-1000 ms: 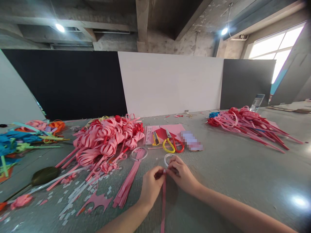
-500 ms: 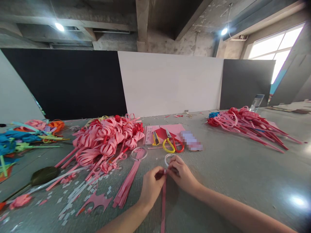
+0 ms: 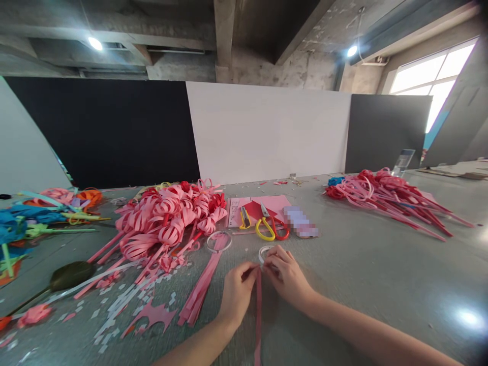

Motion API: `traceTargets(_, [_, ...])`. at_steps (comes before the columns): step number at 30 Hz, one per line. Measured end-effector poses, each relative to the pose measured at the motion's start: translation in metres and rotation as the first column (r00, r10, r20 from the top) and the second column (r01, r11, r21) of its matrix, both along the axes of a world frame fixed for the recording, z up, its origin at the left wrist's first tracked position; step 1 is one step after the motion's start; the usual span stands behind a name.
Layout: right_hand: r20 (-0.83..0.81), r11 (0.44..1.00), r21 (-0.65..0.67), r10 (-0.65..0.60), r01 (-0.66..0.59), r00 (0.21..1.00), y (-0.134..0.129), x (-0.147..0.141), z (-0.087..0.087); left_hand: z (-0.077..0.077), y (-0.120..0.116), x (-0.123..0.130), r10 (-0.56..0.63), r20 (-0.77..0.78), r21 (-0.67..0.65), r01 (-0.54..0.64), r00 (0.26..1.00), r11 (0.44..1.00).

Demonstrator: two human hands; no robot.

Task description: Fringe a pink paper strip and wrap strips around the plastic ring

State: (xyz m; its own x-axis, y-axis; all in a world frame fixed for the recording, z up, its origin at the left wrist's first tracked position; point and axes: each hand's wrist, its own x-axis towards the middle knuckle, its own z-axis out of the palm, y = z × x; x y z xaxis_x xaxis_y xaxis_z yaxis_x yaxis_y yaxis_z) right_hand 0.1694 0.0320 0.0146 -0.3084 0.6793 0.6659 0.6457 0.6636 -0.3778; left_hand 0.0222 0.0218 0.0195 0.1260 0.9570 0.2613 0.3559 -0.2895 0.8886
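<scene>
Basically, L hand point(image 3: 239, 292) fingers pinch flat pink strip point(image 3: 258, 315).

Narrow pink strip point(image 3: 258, 315), nearly straight — far end at the hands point(image 3: 238, 295), near white ring point(image 3: 263, 252).

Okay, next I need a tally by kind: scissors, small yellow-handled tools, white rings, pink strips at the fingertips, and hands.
Scissors: 1
Small yellow-handled tool: 1
White rings: 2 (one over the pink bundle, one by the right hand)
Pink strip at the fingertips: 1
Hands: 2 (right, and left hand)
Total: 7
</scene>
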Motion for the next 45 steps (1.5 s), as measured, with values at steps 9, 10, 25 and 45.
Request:
traceTargets(9, [0.042, 1.000, 0.006, -0.005, 0.005, 0.999, -0.0013, 0.0001, -0.0003, -0.0004, 0.0000, 0.0003, 0.020, -0.012, 0.012, -0.020, 1.000, 1.000])
traceTargets(10, [0.047, 1.000, 0.007, -0.008, 0.008, 0.999, -0.0022, -0.0002, 0.0002, 0.0002, -0.0003, 0.0006, 0.018, -0.020, 0.013, -0.018, 1.000, 1.000])
traceTargets(25, [0.136, 0.999, 0.046, 0.011, -0.017, 0.991, -0.0045, -0.0007, 0.0021, 0.0053, -0.0045, 0.0014, 0.005, -0.044, 0.038, -0.004, 0.999, 0.999])
traceTargets(45, [0.263, 0.949, 0.314, -0.086, -0.002, 0.961, -0.0083, -0.0050, -0.0019, -0.0046, 0.0002, 0.0042, -0.026, 0.113, -0.078, 0.035, 0.993, 0.996])
